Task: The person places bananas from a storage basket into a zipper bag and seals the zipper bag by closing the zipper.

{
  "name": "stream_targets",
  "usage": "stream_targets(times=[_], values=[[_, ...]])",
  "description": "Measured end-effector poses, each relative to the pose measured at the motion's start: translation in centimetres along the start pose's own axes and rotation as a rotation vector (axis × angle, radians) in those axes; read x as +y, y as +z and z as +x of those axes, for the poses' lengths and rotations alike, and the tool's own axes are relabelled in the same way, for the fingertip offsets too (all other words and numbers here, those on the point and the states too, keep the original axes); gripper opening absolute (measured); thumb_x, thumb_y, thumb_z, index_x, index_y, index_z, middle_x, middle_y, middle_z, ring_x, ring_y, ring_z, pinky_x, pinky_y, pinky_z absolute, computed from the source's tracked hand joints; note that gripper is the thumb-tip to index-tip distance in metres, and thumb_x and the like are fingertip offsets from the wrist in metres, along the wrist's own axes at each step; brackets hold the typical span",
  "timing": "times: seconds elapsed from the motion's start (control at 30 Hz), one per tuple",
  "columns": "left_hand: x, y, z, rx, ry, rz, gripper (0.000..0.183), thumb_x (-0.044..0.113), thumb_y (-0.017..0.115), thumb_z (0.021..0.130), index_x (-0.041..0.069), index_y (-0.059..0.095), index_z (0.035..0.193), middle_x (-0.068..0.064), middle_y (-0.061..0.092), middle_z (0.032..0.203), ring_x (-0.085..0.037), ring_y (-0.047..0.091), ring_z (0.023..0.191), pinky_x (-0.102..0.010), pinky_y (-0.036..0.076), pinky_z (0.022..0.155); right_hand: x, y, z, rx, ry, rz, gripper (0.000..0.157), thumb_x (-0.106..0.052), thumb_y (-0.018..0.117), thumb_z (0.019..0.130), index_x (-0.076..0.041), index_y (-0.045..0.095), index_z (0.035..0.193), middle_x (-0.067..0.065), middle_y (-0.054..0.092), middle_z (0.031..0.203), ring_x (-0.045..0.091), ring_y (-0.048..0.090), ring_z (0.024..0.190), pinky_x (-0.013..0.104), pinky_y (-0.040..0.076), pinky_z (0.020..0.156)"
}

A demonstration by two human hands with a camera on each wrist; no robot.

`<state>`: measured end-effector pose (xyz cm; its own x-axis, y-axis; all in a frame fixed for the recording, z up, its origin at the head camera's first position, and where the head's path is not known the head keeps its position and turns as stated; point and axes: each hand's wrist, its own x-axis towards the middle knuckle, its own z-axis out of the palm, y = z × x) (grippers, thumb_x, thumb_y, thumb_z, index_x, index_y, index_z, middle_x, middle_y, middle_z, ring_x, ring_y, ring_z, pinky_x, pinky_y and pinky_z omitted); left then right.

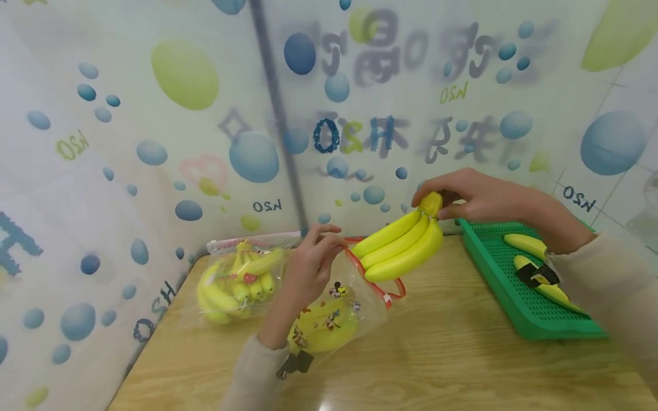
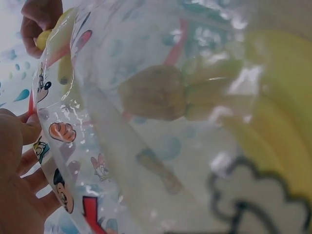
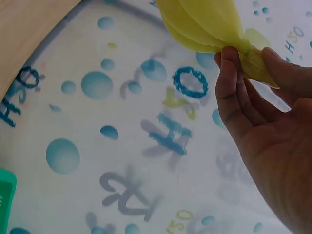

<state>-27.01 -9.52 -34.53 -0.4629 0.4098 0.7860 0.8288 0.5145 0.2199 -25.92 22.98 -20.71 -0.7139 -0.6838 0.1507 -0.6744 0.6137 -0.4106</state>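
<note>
My right hand [image 1: 475,197] pinches the stem of a yellow banana bunch [image 1: 403,245], between thumb and fingers in the right wrist view. The bunch slants down to the left, its tips at the red-edged mouth of a clear zip bag [image 1: 370,299] with cartoon prints. At the bag's upper left edge, my left hand [image 1: 315,260] holds the rim with its fingertips. More bananas [image 1: 329,337] lie inside this bag, seen through the plastic. Close up in the left wrist view, the clear plastic [image 2: 107,141] covers most of the picture, with a blurred banana stem [image 2: 153,92] behind it.
Another clear zip bag [image 1: 280,257] full of bananas lies at the back left of the wooden table [image 1: 437,365]. A green basket [image 1: 493,291] on the right holds loose bananas [image 1: 526,244]. Behind the table hangs a bubble-printed curtain [image 1: 205,137].
</note>
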Motion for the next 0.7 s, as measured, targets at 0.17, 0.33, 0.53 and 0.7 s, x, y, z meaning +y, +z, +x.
stream_targets(times=[0.17,0.33,0.53,0.7], values=[[0.0,0.0,0.2,-0.017,0.015,0.009,0.012,0.015,0.053,0.098,0.017,0.065,0.101,-0.005,0.057,0.122,-0.013,0.059,0.074,-0.021,0.046,0.059,-0.3,1.5,0.3,0.007,-0.027,-0.018,0.034,-0.002,0.057,0.094,-0.021,0.059,0.122,0.001,0.064,0.117,0.01,0.064,0.092,0.028,0.055,0.081],[0.2,0.0,0.1,-0.027,0.013,0.004,0.012,0.016,0.053,0.099,0.017,0.065,0.101,-0.003,0.057,0.121,-0.011,0.055,0.068,-0.017,0.044,0.056,-0.2,2.3,0.2,0.019,0.005,-0.024,0.03,-0.007,0.057,0.095,-0.023,0.059,0.121,0.0,0.064,0.116,0.009,0.066,0.095,0.027,0.055,0.081],[0.2,-0.2,0.0,-0.023,0.007,0.003,0.013,0.017,0.052,0.099,0.017,0.065,0.1,-0.005,0.058,0.121,-0.012,0.053,0.068,-0.019,0.045,0.058,-0.1,2.2,-0.5,0.031,0.015,-0.002,0.025,-0.013,0.055,0.097,-0.022,0.058,0.12,-0.003,0.065,0.105,0.009,0.061,0.085,0.027,0.053,0.074],[0.1,-0.2,0.0,-0.015,0.016,-0.005,0.014,0.016,0.052,0.099,0.015,0.066,0.1,-0.005,0.058,0.121,-0.012,0.055,0.07,-0.02,0.047,0.06,0.5,1.7,-1.2,0.039,0.069,0.061,0.023,-0.016,0.053,0.099,-0.023,0.058,0.12,-0.001,0.063,0.101,0.013,0.059,0.082,0.028,0.052,0.072]])
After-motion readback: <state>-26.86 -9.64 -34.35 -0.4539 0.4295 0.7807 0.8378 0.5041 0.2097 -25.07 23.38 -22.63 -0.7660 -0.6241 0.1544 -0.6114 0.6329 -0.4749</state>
